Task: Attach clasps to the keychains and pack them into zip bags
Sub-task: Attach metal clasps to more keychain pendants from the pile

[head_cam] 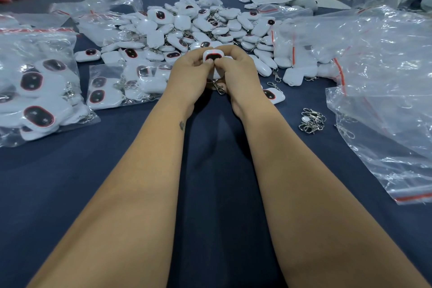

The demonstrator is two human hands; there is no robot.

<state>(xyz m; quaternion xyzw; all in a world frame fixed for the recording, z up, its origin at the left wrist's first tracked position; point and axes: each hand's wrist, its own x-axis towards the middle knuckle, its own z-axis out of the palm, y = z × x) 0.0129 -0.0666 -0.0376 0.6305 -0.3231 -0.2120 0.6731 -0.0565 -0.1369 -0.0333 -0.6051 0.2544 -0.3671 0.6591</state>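
Dark cloth table (210, 194); my left hand (189, 72) and right hand (236, 70) pinch 1 light, rigid, slippery keychain (213, 56) by its edges, clasp (219, 88) dangling.

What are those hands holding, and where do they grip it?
Both hands, left and right, pinch one white keychain by its sides, thumbs on its face; its clasp dangles below.

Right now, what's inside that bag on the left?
The zip bag holds white keychains with dark, red-rimmed ovals and metal clasps. Those underneath are covered, so I can't count them.
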